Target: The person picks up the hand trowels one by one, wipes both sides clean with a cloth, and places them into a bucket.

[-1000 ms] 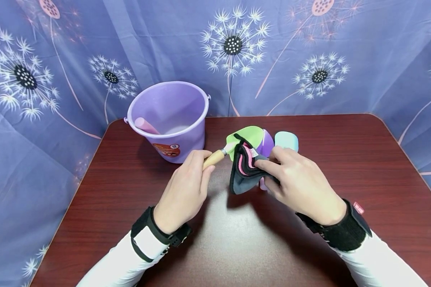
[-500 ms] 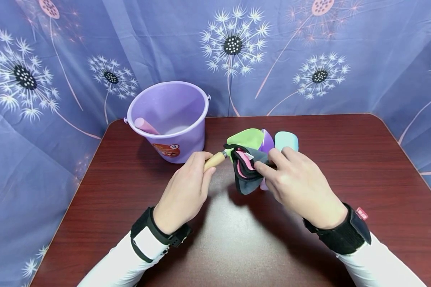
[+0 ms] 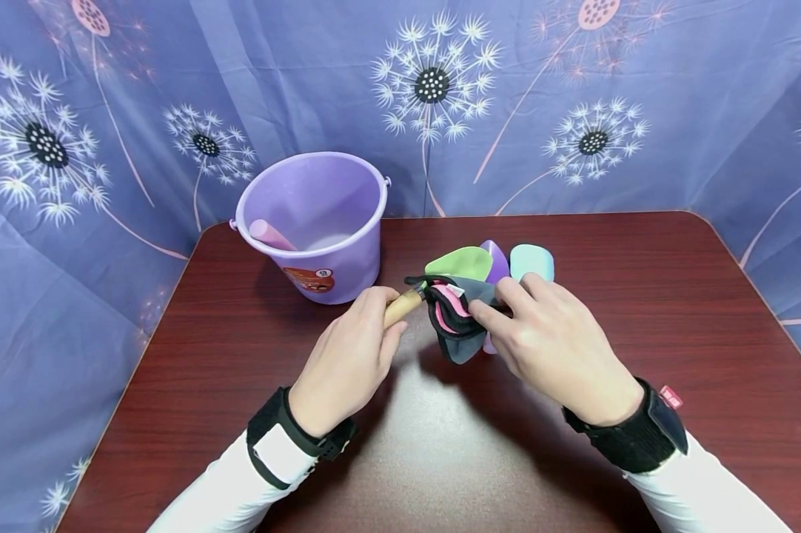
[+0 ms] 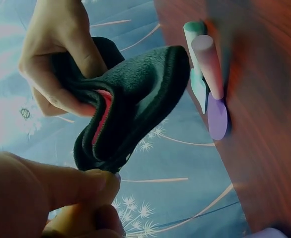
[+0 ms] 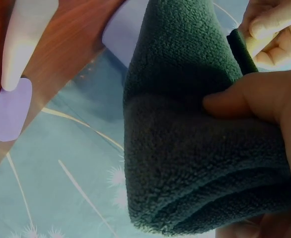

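My left hand grips the wooden handle of a small trowel with a light green blade. My right hand pinches a folded grey cloth with black edging and pink layers inside. The cloth lies against the trowel's neck, at the foot of the blade, and covers part of it. From the left wrist view, the right thumb and fingers hold the bunched cloth just past the left hand's fingertips. In the right wrist view, the thumb presses on the cloth's fuzzy side.
A purple bucket stands at the back left with a pink cylindrical handle inside. Behind the cloth lie a purple-bladed shovel with a pink handle and a light blue-bladed one. A patterned curtain hangs behind the table.
The cloth has moved left and down from the blade toward the trowel's neck. The green blade has tilted flatter. My left hand has shifted slightly right; the right hand still pinches the cloth.
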`<state>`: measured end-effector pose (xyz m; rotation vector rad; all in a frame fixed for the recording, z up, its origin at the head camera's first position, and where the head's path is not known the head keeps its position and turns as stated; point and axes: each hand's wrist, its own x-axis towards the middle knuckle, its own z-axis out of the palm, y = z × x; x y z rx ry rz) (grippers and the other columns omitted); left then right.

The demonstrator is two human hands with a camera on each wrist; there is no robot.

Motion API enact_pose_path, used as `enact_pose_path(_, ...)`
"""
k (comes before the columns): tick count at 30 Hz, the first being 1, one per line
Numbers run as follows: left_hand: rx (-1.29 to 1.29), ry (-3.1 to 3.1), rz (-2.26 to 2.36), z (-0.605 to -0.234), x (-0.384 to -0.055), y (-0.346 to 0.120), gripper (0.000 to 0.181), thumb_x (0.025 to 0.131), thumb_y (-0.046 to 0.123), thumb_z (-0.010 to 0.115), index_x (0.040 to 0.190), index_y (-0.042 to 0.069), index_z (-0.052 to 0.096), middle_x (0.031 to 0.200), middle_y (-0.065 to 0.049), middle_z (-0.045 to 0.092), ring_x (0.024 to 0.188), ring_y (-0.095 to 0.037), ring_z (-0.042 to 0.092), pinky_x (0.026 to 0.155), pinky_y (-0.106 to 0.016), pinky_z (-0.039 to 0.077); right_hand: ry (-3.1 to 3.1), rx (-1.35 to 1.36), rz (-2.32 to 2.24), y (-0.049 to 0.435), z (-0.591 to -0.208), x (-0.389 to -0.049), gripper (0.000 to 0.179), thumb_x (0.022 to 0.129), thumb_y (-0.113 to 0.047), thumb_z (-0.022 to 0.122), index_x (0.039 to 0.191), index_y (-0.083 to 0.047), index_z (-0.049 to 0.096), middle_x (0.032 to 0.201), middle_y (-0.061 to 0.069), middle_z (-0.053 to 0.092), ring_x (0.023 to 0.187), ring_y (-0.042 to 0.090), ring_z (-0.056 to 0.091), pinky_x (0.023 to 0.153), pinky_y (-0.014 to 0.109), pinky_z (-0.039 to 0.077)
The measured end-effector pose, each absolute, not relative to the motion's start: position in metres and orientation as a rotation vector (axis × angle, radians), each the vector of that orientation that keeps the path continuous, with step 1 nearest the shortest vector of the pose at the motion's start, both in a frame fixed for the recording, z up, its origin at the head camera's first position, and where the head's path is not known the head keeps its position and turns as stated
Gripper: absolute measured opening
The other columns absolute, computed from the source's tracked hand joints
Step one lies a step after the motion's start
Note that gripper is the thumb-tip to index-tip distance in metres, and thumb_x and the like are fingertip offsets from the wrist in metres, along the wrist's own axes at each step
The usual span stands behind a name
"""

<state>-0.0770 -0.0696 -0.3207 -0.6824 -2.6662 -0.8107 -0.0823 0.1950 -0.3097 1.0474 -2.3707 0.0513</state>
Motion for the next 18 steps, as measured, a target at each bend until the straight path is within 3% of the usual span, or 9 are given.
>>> enact_pose_path(18, -0.752, -2.618, -0.728, -0.321, -0.080, -0.073, 0.021, 0.096, 0.017, 0.065, 0.112, 0.010, 0.055, 0.091, 0.005, 0.053, 0.073, -0.011, 0.053, 0.060, -0.031, 0.047, -2.262, 0.860, 0.189, 0.201, -0.302, -0.090, 0.025, 0.087, -0.008, 0.050, 0.103, -0.005, 0.069, 0.080, 0.008, 0.044, 0.062, 0.025, 0.035, 0.050, 0.033, 0.031)
